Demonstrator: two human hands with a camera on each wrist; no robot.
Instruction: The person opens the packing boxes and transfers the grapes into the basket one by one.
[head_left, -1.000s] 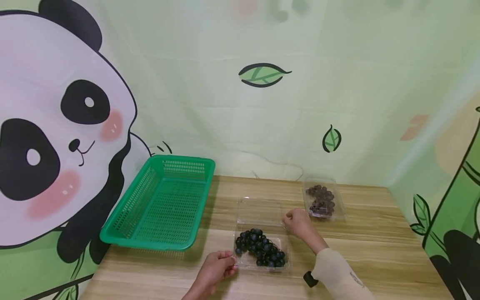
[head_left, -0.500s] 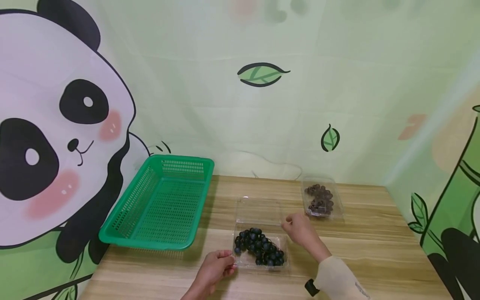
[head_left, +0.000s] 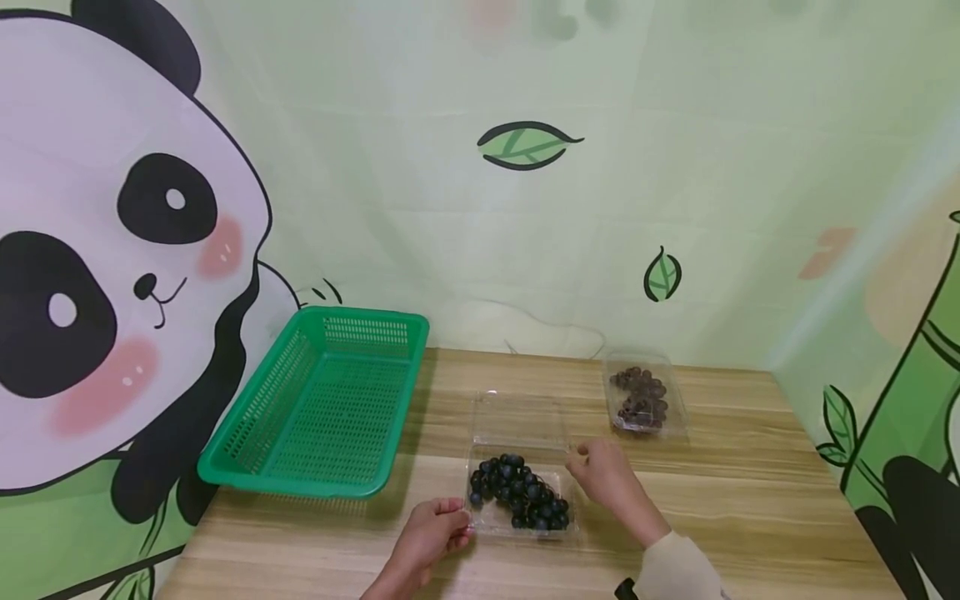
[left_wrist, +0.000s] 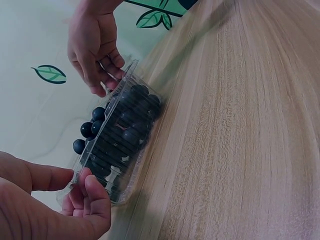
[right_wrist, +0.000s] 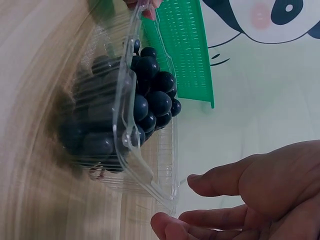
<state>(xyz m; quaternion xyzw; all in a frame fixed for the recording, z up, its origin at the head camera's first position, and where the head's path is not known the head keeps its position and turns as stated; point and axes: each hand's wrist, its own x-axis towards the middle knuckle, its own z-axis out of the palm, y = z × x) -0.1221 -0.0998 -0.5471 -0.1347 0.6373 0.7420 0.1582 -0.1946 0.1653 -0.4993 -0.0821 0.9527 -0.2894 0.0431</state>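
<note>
A clear plastic clamshell box (head_left: 491, 520) stands on the wooden table with its lid (head_left: 517, 419) folded back flat behind it. Inside lies a bunch of dark grapes (head_left: 531, 498), some rising above the rim in the right wrist view. My left hand (head_left: 429, 533) pinches the rim at the box's near left corner between thumb and fingers, as the left wrist view shows. At the right side, near the hinge, is my right hand (head_left: 606, 479). Its thumb (right_wrist: 215, 182) and fingers stand apart beside the clear plastic, with nothing visible between them.
A green slotted basket (head_left: 296, 486) with nothing in it stands to the left. Behind my right hand is a second clear box (head_left: 677, 412) holding reddish-brown grapes (head_left: 640, 398). A printed panda cloth (head_left: 420, 208) hangs behind the table (head_left: 750, 500).
My right hand has slid toward me along the box's right side, from beside the lid down to the hinge area. The left hand, box and grapes have stayed put.
</note>
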